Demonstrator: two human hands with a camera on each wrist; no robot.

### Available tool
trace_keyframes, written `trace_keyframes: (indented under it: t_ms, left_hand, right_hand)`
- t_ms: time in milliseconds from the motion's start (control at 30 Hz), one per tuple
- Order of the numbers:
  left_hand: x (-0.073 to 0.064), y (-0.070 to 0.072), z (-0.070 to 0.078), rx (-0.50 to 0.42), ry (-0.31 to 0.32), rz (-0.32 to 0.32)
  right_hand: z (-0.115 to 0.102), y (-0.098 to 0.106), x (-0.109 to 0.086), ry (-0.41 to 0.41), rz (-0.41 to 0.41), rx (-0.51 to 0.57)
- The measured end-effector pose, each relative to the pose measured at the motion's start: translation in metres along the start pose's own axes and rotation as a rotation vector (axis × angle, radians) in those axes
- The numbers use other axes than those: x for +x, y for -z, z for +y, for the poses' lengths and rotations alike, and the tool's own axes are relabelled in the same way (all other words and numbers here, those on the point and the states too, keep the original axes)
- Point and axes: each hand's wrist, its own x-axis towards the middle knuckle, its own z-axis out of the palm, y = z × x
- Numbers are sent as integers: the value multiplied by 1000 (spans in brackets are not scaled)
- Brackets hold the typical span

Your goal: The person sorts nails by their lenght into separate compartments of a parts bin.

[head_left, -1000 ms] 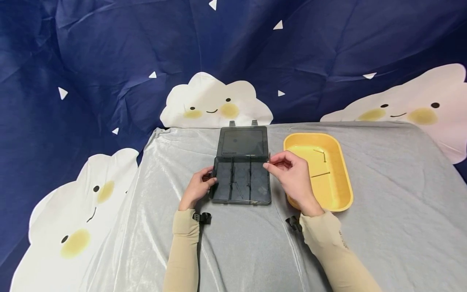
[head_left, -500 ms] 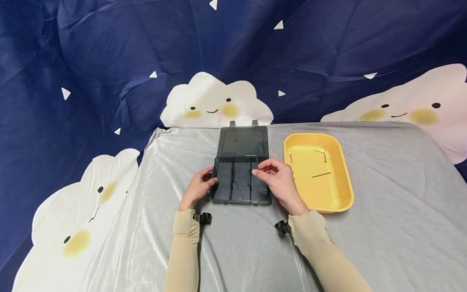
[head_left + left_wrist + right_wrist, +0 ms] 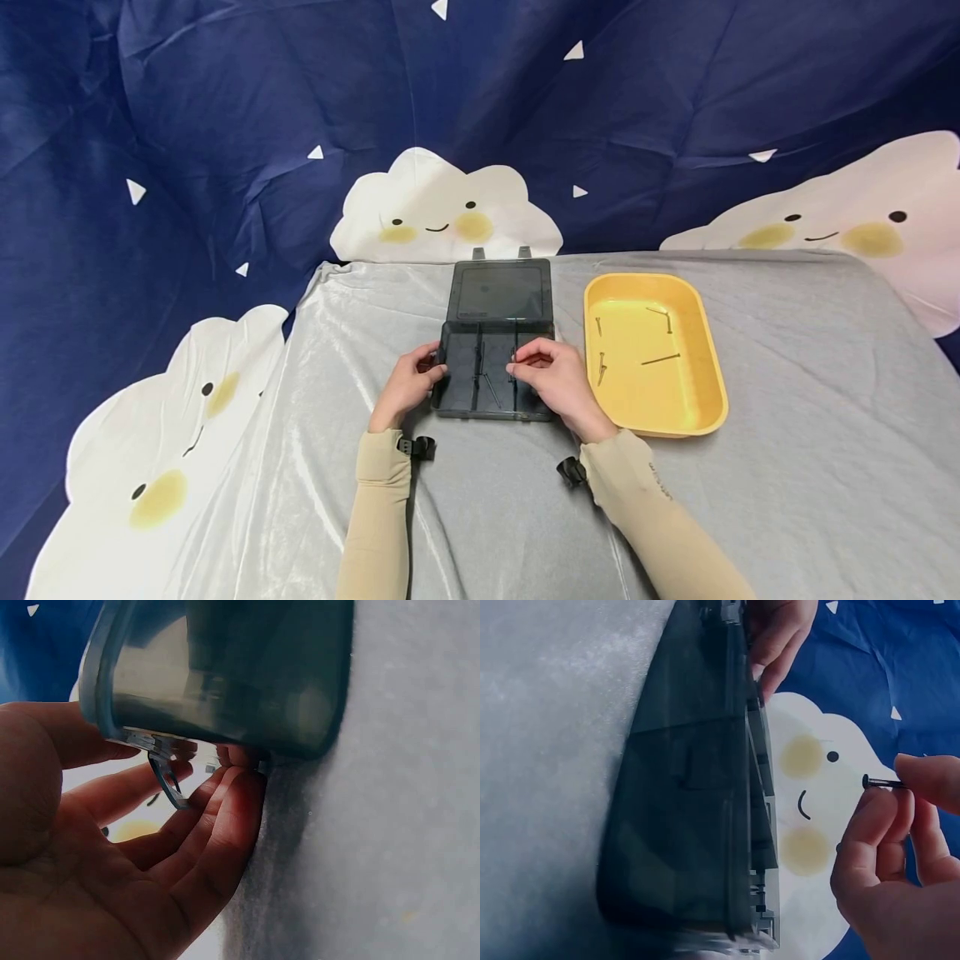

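Observation:
A dark translucent compartment box lies with its lid folded back. Two dividers split it into three compartments, and several screws lie in the middle one. My left hand holds the box's left side, thumb at the rim and fingers along the outer wall, beside a small clip in the left wrist view. Thumb and fingers of my right hand pinch a dark screw, its flat head sticking out in the right wrist view. That hand is over the right compartment, fingertips near the right divider.
To the right of the box stands a yellow tray with several screws scattered on its bottom. Grey cloth covers the table. Behind it hangs a dark blue curtain with cloud prints.
My right hand has moved left, from the box's right edge to near the right divider, with the screw in its pinch. More screws show in the tray. The left hand stays put.

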Motion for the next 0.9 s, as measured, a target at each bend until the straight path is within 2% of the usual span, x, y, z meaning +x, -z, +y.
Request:
trace_keyframes:
  t_ms: [167,400,600,900]
  left_hand:
    - [0,0,1,-7,2,-3]
    - [1,0,-1,-3,0,-9]
    - [1,0,0,0,8,-6]
    - [0,0,1,-8,13,-1]
  right_hand:
    - [3,-3,3,-18,-26,-16]
    - [9,-8,5,-3,-68,-64]
    - [12,-11,7,-29,-59,-125]
    - [12,-12,8,-4,-56,-183]
